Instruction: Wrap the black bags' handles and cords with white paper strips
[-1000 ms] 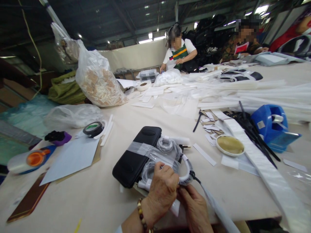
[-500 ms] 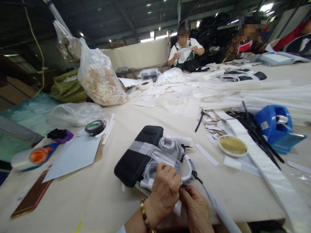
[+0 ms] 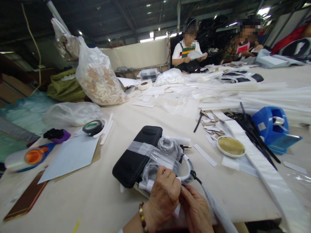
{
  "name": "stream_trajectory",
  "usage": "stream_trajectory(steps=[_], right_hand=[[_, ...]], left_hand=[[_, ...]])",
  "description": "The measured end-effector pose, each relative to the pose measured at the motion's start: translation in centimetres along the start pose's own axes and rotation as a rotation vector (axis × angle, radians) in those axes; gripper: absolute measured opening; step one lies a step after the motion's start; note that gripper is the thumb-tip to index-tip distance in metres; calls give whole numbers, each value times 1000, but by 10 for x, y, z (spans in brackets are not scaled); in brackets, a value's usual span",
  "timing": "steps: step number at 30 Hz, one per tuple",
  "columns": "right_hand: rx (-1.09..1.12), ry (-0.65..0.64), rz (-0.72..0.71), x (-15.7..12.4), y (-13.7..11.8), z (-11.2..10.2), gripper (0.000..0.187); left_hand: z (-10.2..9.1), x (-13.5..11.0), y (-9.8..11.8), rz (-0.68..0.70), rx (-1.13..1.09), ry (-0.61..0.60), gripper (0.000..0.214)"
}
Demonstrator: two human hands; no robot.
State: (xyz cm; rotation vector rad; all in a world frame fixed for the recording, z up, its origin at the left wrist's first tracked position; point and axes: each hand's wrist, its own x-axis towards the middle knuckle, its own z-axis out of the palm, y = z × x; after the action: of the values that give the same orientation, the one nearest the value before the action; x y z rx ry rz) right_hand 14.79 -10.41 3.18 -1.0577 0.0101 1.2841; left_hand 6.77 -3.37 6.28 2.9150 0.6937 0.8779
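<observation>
The fingers of the left hand (image 3: 164,196) are curled in tight at the near corner of the cord bundle, and beside them the thumb and forefinger of the right hand (image 3: 195,205) are pressed together. From my end of the feed I cannot tell what is caught between them; the knuckles hide it. Since half a second ago both hands have barely shifted, which I take to mean the work is staying at this one corner.

Just beyond the knuckles I have the bundle itself: a coiled cable (image 3: 167,145), a white-sleeved loop (image 3: 187,169) and a gold-tipped plug (image 3: 186,147). It lies against a black case (image 3: 127,165), and a clear band (image 3: 145,150) crosses both. The case looks as settled on the table (image 3: 97,200) as it was, so I judge that the fine finger work isn't dragging it.

Farther out, I see a round dish (image 3: 230,146) and a blue dispenser (image 3: 270,129) on the right, a pale sheet (image 3: 70,158) on the left. Across the table, a co-worker (image 3: 186,53) now holds a paper (image 3: 196,55) lower and flatter; I read no bearing on these hands.
</observation>
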Motion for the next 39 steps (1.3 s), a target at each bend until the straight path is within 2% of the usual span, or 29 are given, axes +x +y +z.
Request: stream_trajectory(steps=[13,19,24,29,31,36,39], right_hand=[[34,14,55,0,-2,0,27],[40,-33,69,-1,-4,-7,21],[53,-83,19,-2,-5,-7,26],[5,-9,25,0,-1,-5,31],[-34,34,24,0,-3,-3,34],[-165,93,-56,0,-5,2,39],[-215,84,-100,1,0,-2,41]], left_hand=[[1,-13,3,112,4,-22,32],[2,-23,2,232,153,21,37],[2,-27,4,242,249,32,43],[0,-30,8,205,237,7,40],[-5,-26,7,156,169,-38,34],[-17,3,-11,-8,-80,-385,13],[-20,21,-24,-77,-100,-491,9]])
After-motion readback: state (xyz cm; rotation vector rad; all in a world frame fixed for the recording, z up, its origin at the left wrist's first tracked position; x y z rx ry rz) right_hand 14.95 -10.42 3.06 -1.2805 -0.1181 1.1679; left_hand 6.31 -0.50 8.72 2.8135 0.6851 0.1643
